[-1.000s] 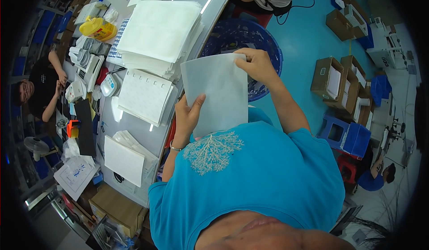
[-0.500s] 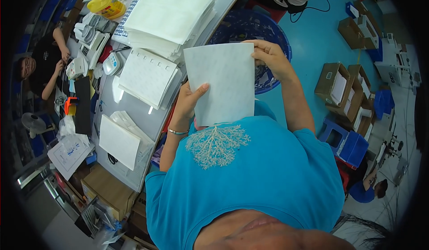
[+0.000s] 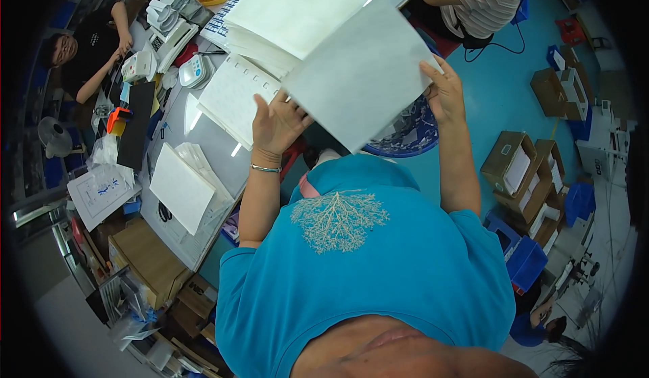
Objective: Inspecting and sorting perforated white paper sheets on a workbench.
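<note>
Where the long pale-grey table (image 3: 174,124) ends, a round, speckled blue tub (image 3: 403,154) stands on the floor beside it. A tall, uneven stack of large white sheets (image 3: 291,13) covers part of the tabletop. One smooth, pale rectangular sheet (image 3: 362,74) is in the air before the person's chest, tilted cornerwise, in view overlapping both stack and tub. Nearer the person lie a lower stack of white pages with small slots along one edge (image 3: 230,101) and, apart from it, a white sheet on crinkled clear plastic (image 3: 181,187). The right hand (image 3: 446,93) pinches the raised sheet's right edge. The left hand (image 3: 277,122) is spread, thumb free, fingers by the left corner; whether they touch it, I cannot tell. A thin silvery bracelet (image 3: 266,168) circles the left wrist.
</note>
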A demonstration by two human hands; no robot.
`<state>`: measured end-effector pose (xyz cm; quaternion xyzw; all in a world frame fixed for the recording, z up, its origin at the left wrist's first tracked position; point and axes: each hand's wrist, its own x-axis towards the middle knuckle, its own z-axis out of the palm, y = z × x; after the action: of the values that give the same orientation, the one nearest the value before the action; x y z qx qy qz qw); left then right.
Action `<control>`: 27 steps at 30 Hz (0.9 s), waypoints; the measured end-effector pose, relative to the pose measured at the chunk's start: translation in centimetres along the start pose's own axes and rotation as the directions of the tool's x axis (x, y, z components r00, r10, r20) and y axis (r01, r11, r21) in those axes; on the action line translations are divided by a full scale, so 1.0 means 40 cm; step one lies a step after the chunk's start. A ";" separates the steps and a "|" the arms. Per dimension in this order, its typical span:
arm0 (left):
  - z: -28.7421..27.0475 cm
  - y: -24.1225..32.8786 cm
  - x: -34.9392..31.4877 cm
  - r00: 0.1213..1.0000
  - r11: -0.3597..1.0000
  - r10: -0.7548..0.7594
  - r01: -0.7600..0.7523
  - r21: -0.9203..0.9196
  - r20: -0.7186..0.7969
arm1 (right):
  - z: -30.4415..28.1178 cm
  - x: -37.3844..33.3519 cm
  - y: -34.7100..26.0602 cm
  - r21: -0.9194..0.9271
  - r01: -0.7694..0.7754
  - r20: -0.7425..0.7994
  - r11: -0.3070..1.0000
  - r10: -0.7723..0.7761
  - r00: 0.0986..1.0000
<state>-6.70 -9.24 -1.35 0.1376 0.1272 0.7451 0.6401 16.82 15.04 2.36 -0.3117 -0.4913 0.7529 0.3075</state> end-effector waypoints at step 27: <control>0.111 -0.157 -0.017 0.824 0.882 0.140 0.147 0.447 -0.548 | 0.174 -0.051 0.054 0.486 -0.188 0.332 0.854 0.019 0.943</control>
<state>0.80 -8.94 0.44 0.0614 0.4883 0.6970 0.5215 12.35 8.96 2.92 -0.1214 -0.2988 0.9115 0.2551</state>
